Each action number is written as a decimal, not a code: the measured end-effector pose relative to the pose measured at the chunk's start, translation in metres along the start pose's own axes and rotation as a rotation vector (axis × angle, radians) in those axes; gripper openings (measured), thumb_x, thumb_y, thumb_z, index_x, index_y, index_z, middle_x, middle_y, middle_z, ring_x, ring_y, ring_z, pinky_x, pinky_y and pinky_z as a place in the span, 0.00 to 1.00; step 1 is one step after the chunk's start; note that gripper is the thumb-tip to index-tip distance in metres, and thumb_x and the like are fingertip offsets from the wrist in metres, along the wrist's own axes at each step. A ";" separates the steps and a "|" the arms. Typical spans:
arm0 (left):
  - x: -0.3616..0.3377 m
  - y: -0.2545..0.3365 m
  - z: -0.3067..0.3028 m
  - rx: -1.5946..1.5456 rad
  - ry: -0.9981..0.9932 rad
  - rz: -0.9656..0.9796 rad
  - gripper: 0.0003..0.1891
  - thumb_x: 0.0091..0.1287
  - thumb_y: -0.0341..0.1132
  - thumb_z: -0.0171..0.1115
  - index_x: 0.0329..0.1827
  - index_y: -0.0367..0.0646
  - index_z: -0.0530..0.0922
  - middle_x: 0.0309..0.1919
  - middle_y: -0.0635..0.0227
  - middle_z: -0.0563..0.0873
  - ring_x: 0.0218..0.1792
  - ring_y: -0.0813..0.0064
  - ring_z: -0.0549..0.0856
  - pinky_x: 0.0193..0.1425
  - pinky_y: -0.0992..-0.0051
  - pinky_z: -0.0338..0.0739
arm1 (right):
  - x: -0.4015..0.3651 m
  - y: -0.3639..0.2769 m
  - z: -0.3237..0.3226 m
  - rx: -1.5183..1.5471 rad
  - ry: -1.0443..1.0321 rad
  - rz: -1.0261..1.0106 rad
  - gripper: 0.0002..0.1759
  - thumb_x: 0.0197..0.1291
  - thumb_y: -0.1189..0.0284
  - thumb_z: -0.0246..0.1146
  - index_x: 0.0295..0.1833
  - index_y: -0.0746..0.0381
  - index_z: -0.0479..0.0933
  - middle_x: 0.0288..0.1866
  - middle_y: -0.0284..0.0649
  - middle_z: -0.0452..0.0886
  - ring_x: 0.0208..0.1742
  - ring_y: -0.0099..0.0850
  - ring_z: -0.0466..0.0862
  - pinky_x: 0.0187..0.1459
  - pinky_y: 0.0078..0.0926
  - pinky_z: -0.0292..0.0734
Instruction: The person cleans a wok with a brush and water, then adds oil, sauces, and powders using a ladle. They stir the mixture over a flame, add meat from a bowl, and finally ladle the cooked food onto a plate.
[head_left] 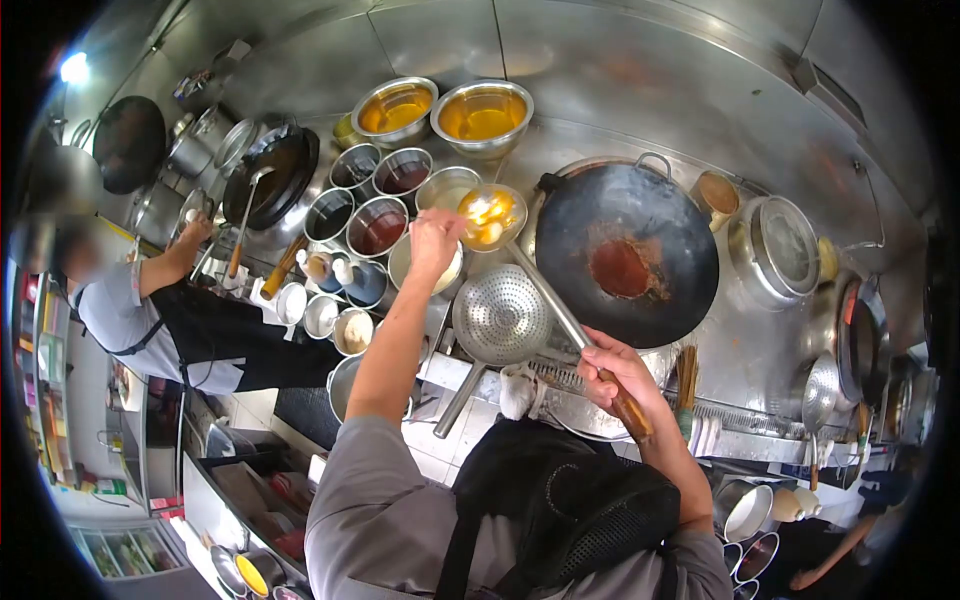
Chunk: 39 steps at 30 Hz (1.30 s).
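In my right hand is the handle of a long ladle, fingers wrapped round it near its wooden end. The ladle's bowl, on the left of the wok, holds a glossy orange-yellow liquid with pale, bright patches. My left hand is closed just left of that bowl, above the sauce containers; anything between its fingers is hidden. A black wok sits on the burner, with a dark red-brown patch of liquid at its bottom. Below the ladle's bowl lies a perforated skimmer, its handle pointing toward me.
Two steel bowls of yellow liquid stand against the back wall. Several sauce containers and bottles crowd the left. A bamboo brush stands at the counter's front edge. On the left, a co-worker reaches toward another wok.
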<state>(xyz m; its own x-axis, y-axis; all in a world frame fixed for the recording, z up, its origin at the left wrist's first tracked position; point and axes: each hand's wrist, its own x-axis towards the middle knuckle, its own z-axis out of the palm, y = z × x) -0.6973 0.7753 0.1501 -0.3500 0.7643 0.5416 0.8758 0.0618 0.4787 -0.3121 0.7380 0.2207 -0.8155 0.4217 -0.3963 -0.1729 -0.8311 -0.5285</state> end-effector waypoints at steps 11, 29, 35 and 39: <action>-0.135 -0.035 -0.035 0.091 0.107 -0.294 0.10 0.61 0.25 0.55 0.42 0.42 0.82 0.37 0.50 0.85 0.43 0.48 0.84 0.48 0.56 0.78 | -0.070 -0.018 -0.065 -0.272 0.306 -0.165 0.29 0.67 0.74 0.61 0.72 0.62 0.64 0.25 0.37 0.75 0.14 0.21 0.69 0.14 0.21 0.65; -0.646 0.170 -0.159 0.255 0.396 -1.589 0.09 0.59 0.33 0.60 0.39 0.47 0.85 0.41 0.55 0.88 0.47 0.53 0.86 0.51 0.57 0.80 | -0.024 -0.105 -0.270 -1.142 0.133 0.033 0.19 0.63 0.59 0.63 0.56 0.56 0.76 0.34 0.42 0.82 0.32 0.39 0.81 0.30 0.40 0.76; -0.787 0.223 -0.227 0.315 1.276 -1.636 0.07 0.62 0.32 0.60 0.39 0.40 0.81 0.31 0.58 0.87 0.32 0.64 0.87 0.37 0.64 0.82 | 0.001 -0.057 -0.248 -1.331 0.354 -0.163 0.28 0.61 0.61 0.66 0.65 0.59 0.72 0.27 0.39 0.79 0.22 0.32 0.78 0.22 0.31 0.74; -0.868 0.253 -0.310 -0.193 2.064 -1.447 0.18 0.66 0.37 0.66 0.50 0.34 0.72 0.29 0.59 0.83 0.22 0.71 0.83 0.26 0.72 0.81 | 0.003 -0.053 -0.220 -1.298 0.367 -0.140 0.27 0.62 0.62 0.64 0.64 0.61 0.72 0.26 0.39 0.79 0.21 0.33 0.77 0.21 0.30 0.73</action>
<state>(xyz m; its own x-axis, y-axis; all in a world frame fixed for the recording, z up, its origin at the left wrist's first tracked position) -0.2750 -0.0711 0.0157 -0.2350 -0.8950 -0.3791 -0.0278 -0.3837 0.9230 -0.1839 0.8630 0.0824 -0.6056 0.7149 -0.3495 0.5662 0.0785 -0.8205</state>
